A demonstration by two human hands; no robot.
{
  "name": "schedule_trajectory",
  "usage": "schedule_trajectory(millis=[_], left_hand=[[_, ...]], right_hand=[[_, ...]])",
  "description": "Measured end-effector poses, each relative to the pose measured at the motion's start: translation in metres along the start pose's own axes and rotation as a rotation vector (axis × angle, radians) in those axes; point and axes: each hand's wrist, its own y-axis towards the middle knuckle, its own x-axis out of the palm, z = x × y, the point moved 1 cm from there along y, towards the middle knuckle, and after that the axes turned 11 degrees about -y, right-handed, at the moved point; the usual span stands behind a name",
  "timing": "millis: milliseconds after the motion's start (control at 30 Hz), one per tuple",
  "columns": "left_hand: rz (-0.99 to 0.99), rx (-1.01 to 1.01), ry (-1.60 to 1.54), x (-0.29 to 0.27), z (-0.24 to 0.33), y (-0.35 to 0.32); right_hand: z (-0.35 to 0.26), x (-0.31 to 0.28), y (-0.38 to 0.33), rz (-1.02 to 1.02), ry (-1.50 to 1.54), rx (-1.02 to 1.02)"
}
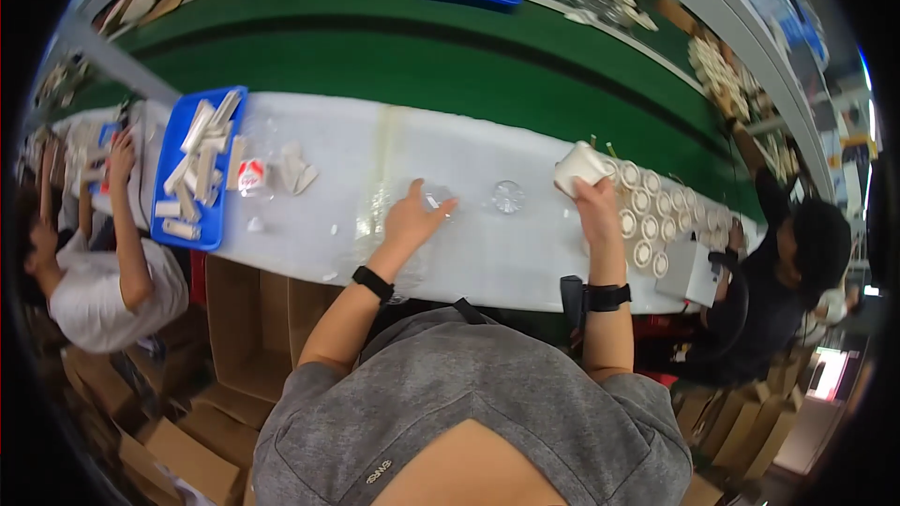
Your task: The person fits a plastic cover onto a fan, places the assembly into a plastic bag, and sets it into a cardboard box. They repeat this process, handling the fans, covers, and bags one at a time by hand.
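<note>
White worktable [487,253]: right hand [596,201] fingers clasping white block [579,169]; left hand [412,217] spread.

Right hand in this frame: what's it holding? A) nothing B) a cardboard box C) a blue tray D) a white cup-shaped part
D: the right hand grips a white cup-shaped part, lifted beside the rows of similar white parts on the table.
</note>
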Motion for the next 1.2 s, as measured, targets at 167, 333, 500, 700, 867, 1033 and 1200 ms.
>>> schedule_trajectory(millis=[167, 333, 500, 700, 867, 1033, 1200], left_hand=[[0.001, 0.166, 0.011, 0.009, -0.014, 0.005], [0.169, 0.315, -0.231, 0.022, 0.004, 0.005], [0.237, 0.522, -0.160, 0.040, 0.016, 0.005], [0.389, 0.530, -0.249, 0.019, 0.030, -0.024], [0.047, 0.235, -0.762, -0.005, 0.046, -0.063], [-0.292, 0.535, -0.994, 0.011, 0.083, -0.073], [-0.316, 0.568, -0.883, 0.041, 0.106, -0.081]], right_hand=[[0.056, -0.021, -0.018, 0.392, -0.589, -0.065], [0.094, -0.004, -0.014, 0.594, -0.675, -0.085], [0.115, 0.000, -0.025, 0.710, -0.647, -0.047], [0.104, -0.007, -0.064, 0.736, -0.782, -0.151], [0.030, 0.028, -0.106, 0.204, -0.607, -0.222], [0.010, 0.065, -0.122, -0.341, 0.001, 0.170], [-0.006, 0.042, -0.131, 0.094, -0.416, -0.066]])
